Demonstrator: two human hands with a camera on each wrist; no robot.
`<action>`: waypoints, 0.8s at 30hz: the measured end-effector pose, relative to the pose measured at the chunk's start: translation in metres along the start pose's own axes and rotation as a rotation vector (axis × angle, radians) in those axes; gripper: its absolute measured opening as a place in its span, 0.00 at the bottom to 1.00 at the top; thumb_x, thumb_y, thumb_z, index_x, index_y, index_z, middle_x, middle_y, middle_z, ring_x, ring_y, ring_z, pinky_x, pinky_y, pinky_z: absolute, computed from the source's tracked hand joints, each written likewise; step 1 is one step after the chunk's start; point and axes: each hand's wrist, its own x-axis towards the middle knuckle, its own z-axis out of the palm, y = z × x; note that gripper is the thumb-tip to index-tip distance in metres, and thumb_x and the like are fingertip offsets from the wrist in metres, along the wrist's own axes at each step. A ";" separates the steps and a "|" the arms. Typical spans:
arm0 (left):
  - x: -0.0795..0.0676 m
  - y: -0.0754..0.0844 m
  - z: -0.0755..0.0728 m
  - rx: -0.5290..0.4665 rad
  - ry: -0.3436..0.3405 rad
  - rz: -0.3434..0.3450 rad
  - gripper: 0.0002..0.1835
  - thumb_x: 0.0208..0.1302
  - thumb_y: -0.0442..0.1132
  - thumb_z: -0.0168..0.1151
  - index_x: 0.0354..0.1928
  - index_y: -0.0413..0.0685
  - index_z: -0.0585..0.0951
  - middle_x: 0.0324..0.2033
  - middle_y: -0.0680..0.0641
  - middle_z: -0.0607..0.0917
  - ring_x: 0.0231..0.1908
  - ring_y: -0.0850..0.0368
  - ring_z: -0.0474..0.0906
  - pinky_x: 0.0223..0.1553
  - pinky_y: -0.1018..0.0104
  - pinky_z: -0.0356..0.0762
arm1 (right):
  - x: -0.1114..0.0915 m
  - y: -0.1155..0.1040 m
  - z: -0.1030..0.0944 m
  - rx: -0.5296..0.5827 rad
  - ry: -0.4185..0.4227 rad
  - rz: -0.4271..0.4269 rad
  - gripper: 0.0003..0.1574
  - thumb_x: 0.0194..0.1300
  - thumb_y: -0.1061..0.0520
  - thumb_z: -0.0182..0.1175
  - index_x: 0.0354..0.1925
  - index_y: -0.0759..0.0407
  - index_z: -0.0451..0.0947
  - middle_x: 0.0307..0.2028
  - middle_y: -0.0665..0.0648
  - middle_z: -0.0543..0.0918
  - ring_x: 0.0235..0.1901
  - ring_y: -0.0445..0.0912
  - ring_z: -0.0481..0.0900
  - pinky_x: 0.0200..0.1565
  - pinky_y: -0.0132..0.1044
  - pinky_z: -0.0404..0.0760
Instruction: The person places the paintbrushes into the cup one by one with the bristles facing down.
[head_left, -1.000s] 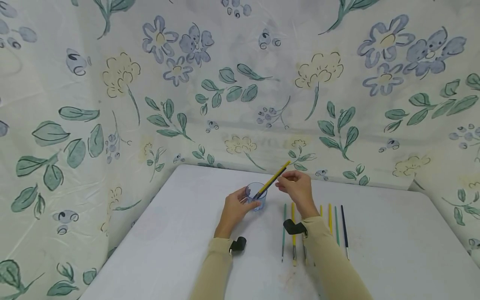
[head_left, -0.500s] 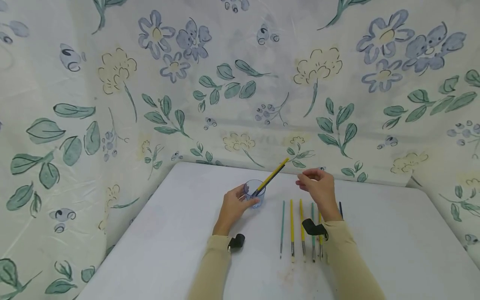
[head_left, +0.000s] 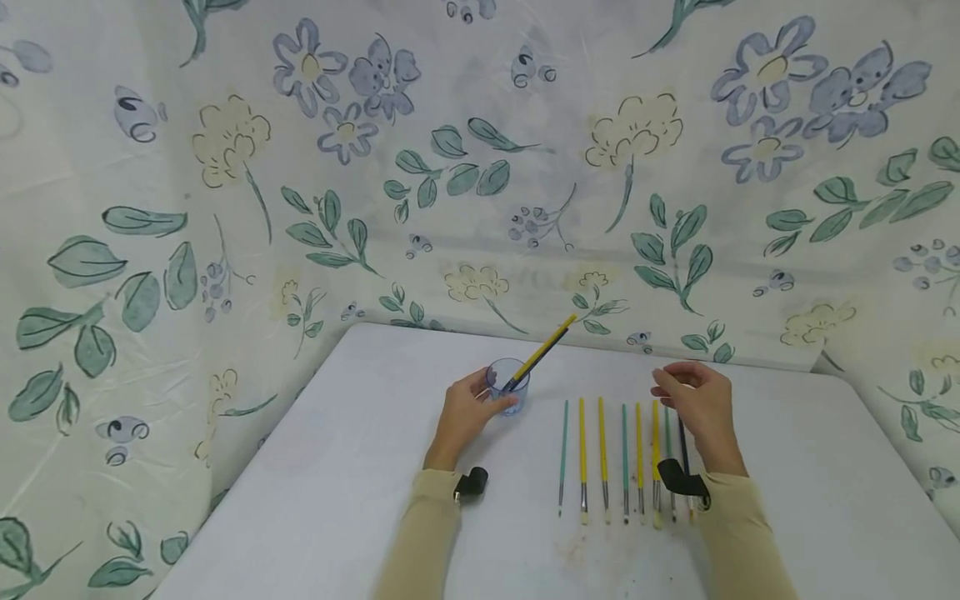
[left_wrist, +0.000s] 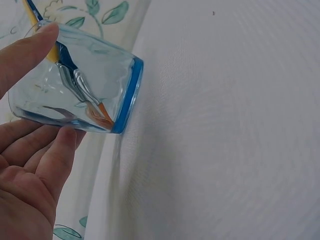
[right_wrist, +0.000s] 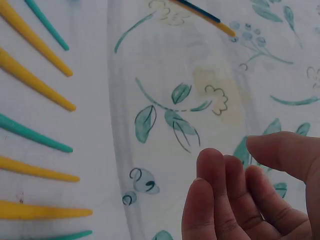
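My left hand [head_left: 465,415] holds a clear blue-tinted glass [left_wrist: 102,55] between thumb and fingers, its mouth tipped up and sideways. Two paintbrushes lean in it, one yellow [head_left: 553,337] and one dark blue [left_wrist: 65,56], bristles down at the base as the left wrist view shows. My right hand [head_left: 701,404] hovers over the right end of a row of paintbrushes, its fingers loosely bent around nothing. Beneath it a dark blue brush [head_left: 683,446] and a green brush [head_left: 668,425] are partly covered by the hand and the wrist camera.
Several yellow and green brushes, such as a yellow one [head_left: 582,442] and a green one [head_left: 564,446], lie side by side with bristles toward me. They rest on a white table [head_left: 337,467]. A floral cloth [head_left: 480,217] hangs behind the far edge.
My right hand has moved away from the brushes in the glass, rightward across the row to its right end. The left hand and glass have stayed nearly in place.
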 end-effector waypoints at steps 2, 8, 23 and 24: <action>0.000 0.000 0.000 -0.003 -0.001 -0.001 0.44 0.56 0.45 0.80 0.72 0.37 0.72 0.67 0.38 0.81 0.70 0.43 0.76 0.72 0.54 0.77 | 0.000 0.005 -0.005 -0.028 0.020 0.014 0.23 0.71 0.50 0.65 0.54 0.66 0.78 0.31 0.40 0.85 0.29 0.33 0.87 0.37 0.21 0.88; 0.002 -0.001 0.001 0.010 0.000 -0.003 0.44 0.56 0.45 0.80 0.72 0.36 0.72 0.66 0.37 0.81 0.69 0.42 0.77 0.72 0.54 0.78 | -0.002 0.020 -0.013 -0.131 0.075 0.048 0.22 0.71 0.51 0.64 0.54 0.66 0.78 0.38 0.53 0.88 0.28 0.32 0.85 0.34 0.20 0.86; 0.002 0.000 0.000 0.034 0.014 -0.034 0.44 0.56 0.47 0.80 0.72 0.40 0.73 0.67 0.39 0.80 0.70 0.43 0.76 0.72 0.54 0.77 | 0.000 0.043 -0.024 -0.308 0.107 0.134 0.22 0.72 0.53 0.62 0.55 0.69 0.77 0.48 0.72 0.86 0.35 0.49 0.86 0.31 0.28 0.81; 0.002 0.000 0.001 0.038 0.013 -0.038 0.44 0.56 0.47 0.80 0.72 0.40 0.73 0.67 0.39 0.81 0.70 0.43 0.76 0.72 0.53 0.77 | -0.001 0.044 -0.025 -0.317 0.106 0.139 0.22 0.72 0.54 0.62 0.55 0.70 0.77 0.48 0.72 0.86 0.35 0.50 0.86 0.31 0.28 0.80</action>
